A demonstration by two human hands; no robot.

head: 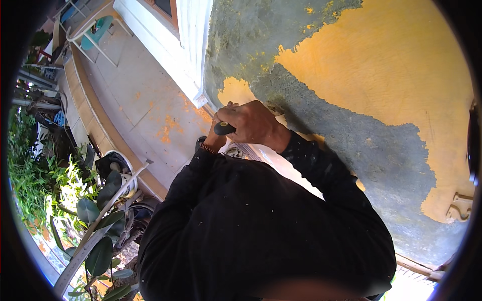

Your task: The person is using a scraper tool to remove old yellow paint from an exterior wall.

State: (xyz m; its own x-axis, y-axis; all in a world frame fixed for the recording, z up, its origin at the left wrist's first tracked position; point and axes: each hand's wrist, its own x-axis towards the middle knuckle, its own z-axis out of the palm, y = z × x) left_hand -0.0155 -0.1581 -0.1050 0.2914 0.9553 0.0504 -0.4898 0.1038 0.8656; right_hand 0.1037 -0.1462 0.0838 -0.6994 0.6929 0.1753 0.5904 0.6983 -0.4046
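My right hand (258, 124) is closed around a hand tool with a black handle (224, 128), whose rounded butt bears a yellow spot and points back toward me. Pressed in beside it, my left hand (215, 141) grips the same tool, partly hidden behind the right; a beaded bracelet circles its wrist. The working end of the tool is out of sight behind my hands. Both hands are close to the lower part of a wall (361, 56), where yellow paint has come away in ragged patches and grey plaster (350, 124) shows.
A white-painted window surround (192, 49) juts out left of the wall. Orange paint flakes (167, 129) lie on the tiled floor (147, 90). A metal-framed chair (96, 35) stands farther off. Potted plants (99, 256) and a long pale strip (105, 210) lie along the tiled ledge (98, 124).
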